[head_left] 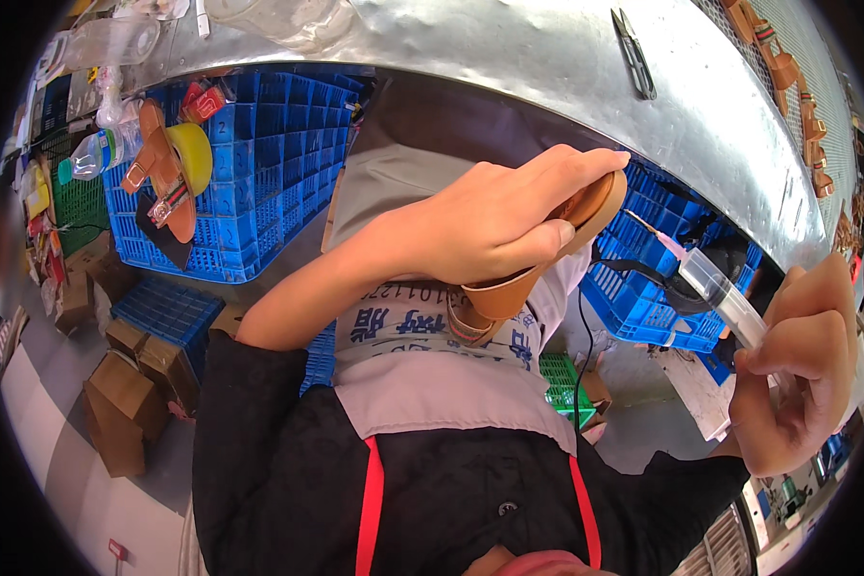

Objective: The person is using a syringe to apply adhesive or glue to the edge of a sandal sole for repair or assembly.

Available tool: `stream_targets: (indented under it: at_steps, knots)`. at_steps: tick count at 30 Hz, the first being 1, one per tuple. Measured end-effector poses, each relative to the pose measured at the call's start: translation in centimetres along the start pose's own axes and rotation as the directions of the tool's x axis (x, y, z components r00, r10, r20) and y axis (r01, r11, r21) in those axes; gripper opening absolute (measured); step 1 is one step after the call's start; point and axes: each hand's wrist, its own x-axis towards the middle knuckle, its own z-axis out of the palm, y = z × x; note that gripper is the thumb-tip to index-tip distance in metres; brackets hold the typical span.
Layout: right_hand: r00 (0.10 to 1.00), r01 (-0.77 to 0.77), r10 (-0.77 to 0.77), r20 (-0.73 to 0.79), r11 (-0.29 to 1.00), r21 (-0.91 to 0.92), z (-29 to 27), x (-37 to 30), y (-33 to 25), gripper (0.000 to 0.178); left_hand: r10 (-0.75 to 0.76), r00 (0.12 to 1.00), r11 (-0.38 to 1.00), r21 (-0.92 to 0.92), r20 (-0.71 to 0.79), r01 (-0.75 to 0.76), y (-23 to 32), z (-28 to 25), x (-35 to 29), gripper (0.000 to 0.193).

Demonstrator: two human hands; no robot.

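Note:
My left hand (494,216) grips a tan leather sandal (507,296) above my lap, fingers over its sole and thumb pressed on the side. A striped band shows at the sandal's lower end; my fingers hide much of the rest. Off to the right, my right hand (797,370) is closed around a clear syringe (722,290). A pink hub and thin needle point from it toward the sandal. The needle tip is a short way from the sandal, not touching it.
A metal worktable (509,48) carries small snips (634,55). More tan sandals (787,72) line a mesh surface at upper right. A blue crate (230,173) at left has another sandal (163,173) and a yellow roll (192,156) by it. Cardboard boxes (130,403) sit lower left.

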Motion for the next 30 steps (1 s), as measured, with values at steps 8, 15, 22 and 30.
stream_targets:
  at_steps: [8,15,22,30]
  knots:
    - [0.997,0.058,-0.058,0.043,0.998,-0.003,-0.4,-0.2,0.6,0.027,-0.031,0.999,0.996,-0.077,0.038,0.034,-0.1,0.0,-0.2,0.078]
    - [0.966,0.092,-0.127,0.223,0.982,0.162,-0.5,1.0,1.5,0.036,-0.065,0.997,0.991,-0.11,0.042,0.07,-0.2,-0.6,-0.2,0.08]
    - [0.983,0.089,-0.106,0.153,0.989,0.115,0.2,0.6,1.5,0.036,-0.079,0.996,0.99,-0.115,0.035,0.082,0.0,-1.0,0.5,0.074]
    - [0.996,0.07,-0.078,0.05,0.985,0.161,1.1,0.0,1.4,0.038,-0.14,0.99,0.989,0.048,-0.008,0.14,1.7,-0.8,1.5,0.069]
